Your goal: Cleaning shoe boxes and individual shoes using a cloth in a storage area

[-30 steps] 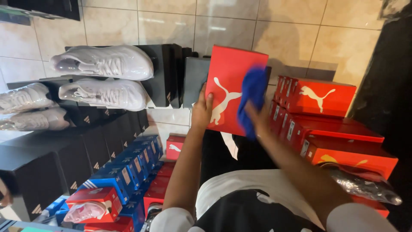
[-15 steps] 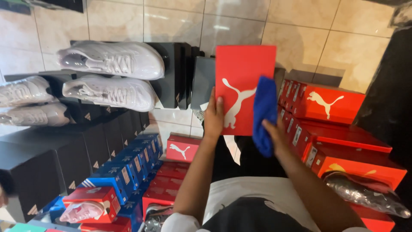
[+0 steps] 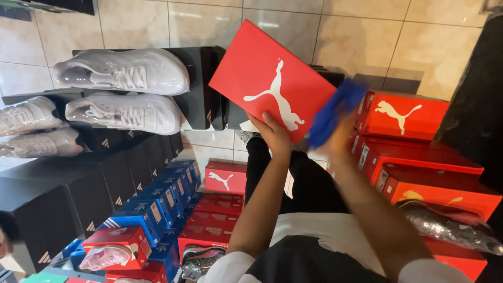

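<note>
My left hand [image 3: 272,132] grips the lower edge of a red shoebox lid [image 3: 270,78] with a white animal logo, holding it up tilted in front of the tiled wall. My right hand [image 3: 343,133] is closed on a blue cloth [image 3: 332,112], pressed against the lid's right edge. The right hand is blurred. Both forearms reach up from the bottom of the view.
White wrapped sneakers [image 3: 123,71] sit on black boxes [image 3: 201,89] at left. Stacked red boxes [image 3: 414,152] stand at right, with a wrapped dark shoe [image 3: 445,222] on one. Blue boxes [image 3: 157,202] and more red boxes [image 3: 220,220] fill the floor below.
The lid has tilted counter-clockwise and risen in view. My right hand with the blue cloth has moved from the lid's face to its right edge.
</note>
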